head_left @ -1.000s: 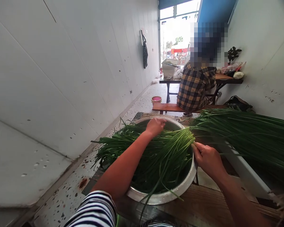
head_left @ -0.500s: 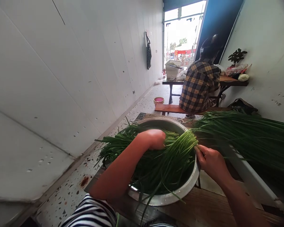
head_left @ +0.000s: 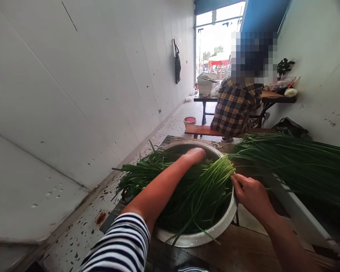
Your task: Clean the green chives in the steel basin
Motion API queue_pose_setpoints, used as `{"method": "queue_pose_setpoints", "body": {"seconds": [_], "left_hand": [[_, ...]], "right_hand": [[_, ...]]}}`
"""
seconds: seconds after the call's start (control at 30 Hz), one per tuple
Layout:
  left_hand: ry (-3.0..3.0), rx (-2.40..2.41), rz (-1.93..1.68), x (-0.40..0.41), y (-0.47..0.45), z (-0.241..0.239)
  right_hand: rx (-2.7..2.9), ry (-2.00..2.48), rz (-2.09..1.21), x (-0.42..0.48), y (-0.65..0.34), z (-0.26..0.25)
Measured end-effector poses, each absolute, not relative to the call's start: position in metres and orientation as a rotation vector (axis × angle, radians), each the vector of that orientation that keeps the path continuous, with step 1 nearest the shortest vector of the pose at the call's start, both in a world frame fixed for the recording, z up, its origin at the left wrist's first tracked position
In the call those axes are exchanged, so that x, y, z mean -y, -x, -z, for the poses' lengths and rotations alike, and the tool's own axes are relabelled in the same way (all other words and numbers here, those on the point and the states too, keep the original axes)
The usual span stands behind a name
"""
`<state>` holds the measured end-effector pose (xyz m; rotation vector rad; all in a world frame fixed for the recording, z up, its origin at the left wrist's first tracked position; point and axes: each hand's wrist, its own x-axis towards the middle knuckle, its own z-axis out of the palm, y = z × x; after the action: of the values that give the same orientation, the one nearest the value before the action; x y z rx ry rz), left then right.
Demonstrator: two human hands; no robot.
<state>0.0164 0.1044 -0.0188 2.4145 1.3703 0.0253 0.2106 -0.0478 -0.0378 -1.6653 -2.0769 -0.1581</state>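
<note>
A wide metal basin (head_left: 188, 240) holds long green garlic chives (head_left: 187, 204), their leaves hanging over its left side and front rim. A bundle with pale, evenly lined-up stem ends (head_left: 226, 164) leans on the basin's right edge. My left hand (head_left: 197, 155) reaches over the chives into the basin's far part; its fingers point down, blurred and hidden. At the right rim my right hand (head_left: 251, 192) is closed, thumb and fingers gripping the edge, fingertips right by the stem ends. Whether it also pinches some stems I cannot tell.
A large heap of chives (head_left: 306, 162) lies right of the basin in a white tray (head_left: 303, 211). Ahead, a person in a plaid shirt (head_left: 235, 107) sits on a wooden bench (head_left: 202, 130) at a table (head_left: 280, 99). A small bucket (head_left: 189, 121) stands on the floor.
My left hand has moved forward and slightly right, from over the chives to the basin's far side, bringing my striped sleeve into view. My right hand stays at the rim.
</note>
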Motion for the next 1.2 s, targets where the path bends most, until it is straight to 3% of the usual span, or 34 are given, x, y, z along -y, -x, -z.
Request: {"method": "queue_pose_setpoints", "body": {"seconds": [0.37, 0.7, 0.93, 1.2], "left_hand": [[-2.364, -1.35, -0.129, -0.121, -0.002, 0.043], [-2.398, -1.425, -0.31, -0.098, -0.006, 0.003], [-1.755, -1.308, -0.807, -0.071, -0.013, 0.011], [-1.491, -1.246, -0.943, -0.059, -0.029, 0.01]], "right_hand": [[2.071, 1.672, 0.228, 0.049, -0.209, 0.038], [2.088, 1.66, 0.221, 0.049, -0.209, 0.035], [2.092, 1.645, 0.238, 0.05, -0.206, 0.031], [2.079, 1.634, 0.22, 0.052, -0.204, 0.03]]}}
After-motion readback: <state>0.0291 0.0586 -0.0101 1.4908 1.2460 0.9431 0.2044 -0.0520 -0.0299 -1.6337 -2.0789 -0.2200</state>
